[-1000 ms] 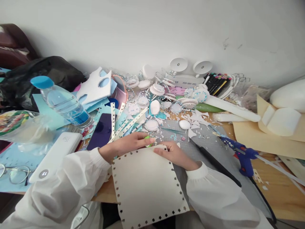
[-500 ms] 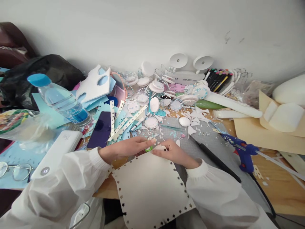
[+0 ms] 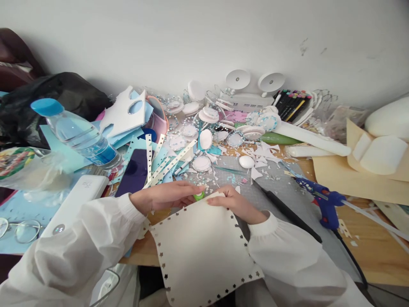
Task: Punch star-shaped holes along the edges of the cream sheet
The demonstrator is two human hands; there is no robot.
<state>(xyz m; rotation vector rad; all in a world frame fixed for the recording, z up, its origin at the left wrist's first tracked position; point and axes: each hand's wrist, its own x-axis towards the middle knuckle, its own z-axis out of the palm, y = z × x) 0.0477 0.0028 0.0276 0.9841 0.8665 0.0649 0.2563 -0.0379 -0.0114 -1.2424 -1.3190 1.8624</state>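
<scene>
A cream sheet of paper (image 3: 198, 251) with small flower-shaped holes along its edges lies tilted before me, over the table's front edge. My right hand (image 3: 231, 202) pinches its top corner between thumb and fingers. At the same far edge, my left hand (image 3: 174, 195) is closed around a small craft punch (image 3: 199, 195). Only a bit of the punch's green body shows; the fingers and thumb cover the rest. Punched paper strips (image 3: 174, 162) lie just beyond my left hand.
A blue glue gun (image 3: 322, 196) and a black pen-like tool with a cord (image 3: 284, 213) lie to the right. On the left stand a water bottle (image 3: 79, 138), a phone (image 3: 132, 170) and a white power bank (image 3: 79, 204). White discs with beads (image 3: 206, 138) and foam scraps fill the back.
The punch and my left hand have shifted slightly left, showing a little more green. The sheet's top corner has risen slightly in my right hand, which keeps its pinch.
</scene>
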